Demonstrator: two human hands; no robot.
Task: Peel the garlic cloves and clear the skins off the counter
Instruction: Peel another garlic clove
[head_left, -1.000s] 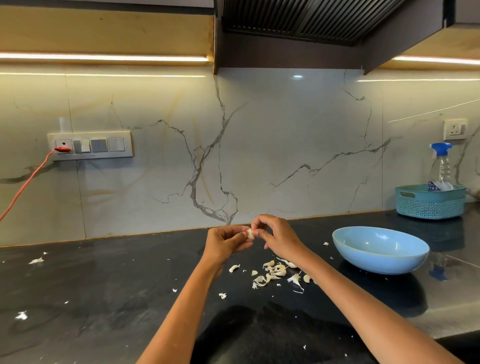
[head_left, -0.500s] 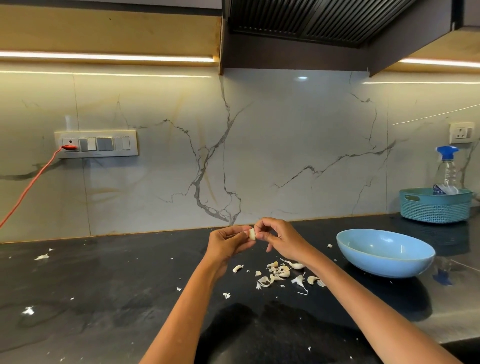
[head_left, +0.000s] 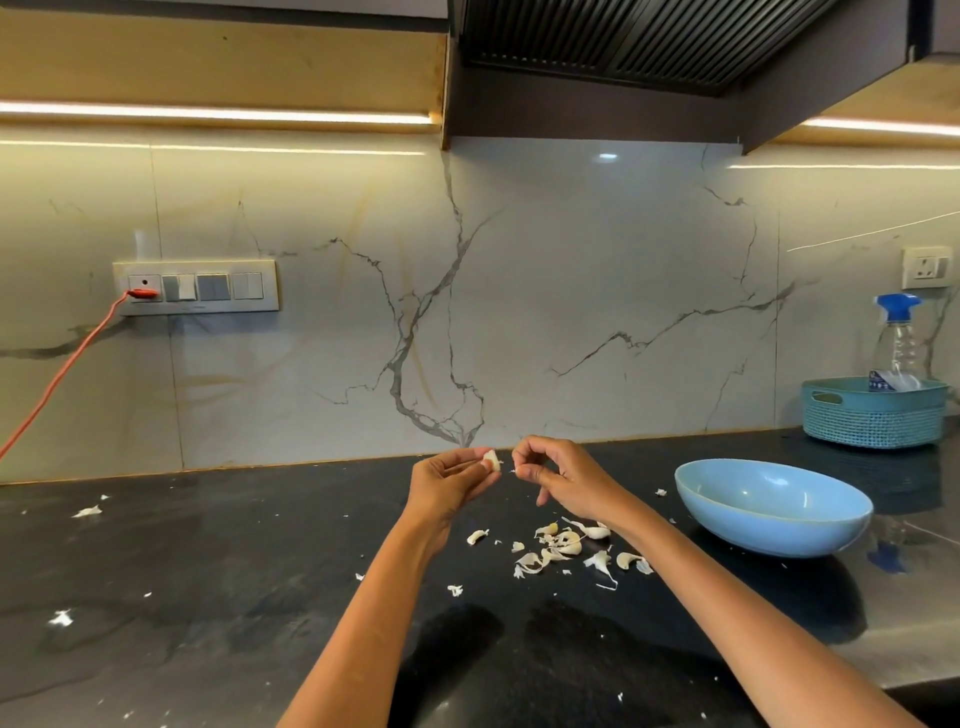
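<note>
Head view, nearest to us: stray flecks of skin dot the black counter (head_left: 218, 597). Just beyond them lies the pile of skins and cloves (head_left: 569, 545), under our raised hands. Above it, our left hand (head_left: 447, 486) pinches a garlic clove (head_left: 492, 460) at its fingertips. Our right hand (head_left: 563, 480) is just apart from it, thumb and forefinger nipped on what looks like a sliver of skin; it is too small for us to be sure. To the right sits the blue bowl (head_left: 769, 506), and we see nothing in it. At the wall stands a teal basket (head_left: 872, 418) holding a spray bottle (head_left: 898, 338). We judge the peeling midway: this clove looks nearly bare, others wait, and the clearing has not begun.
</note>
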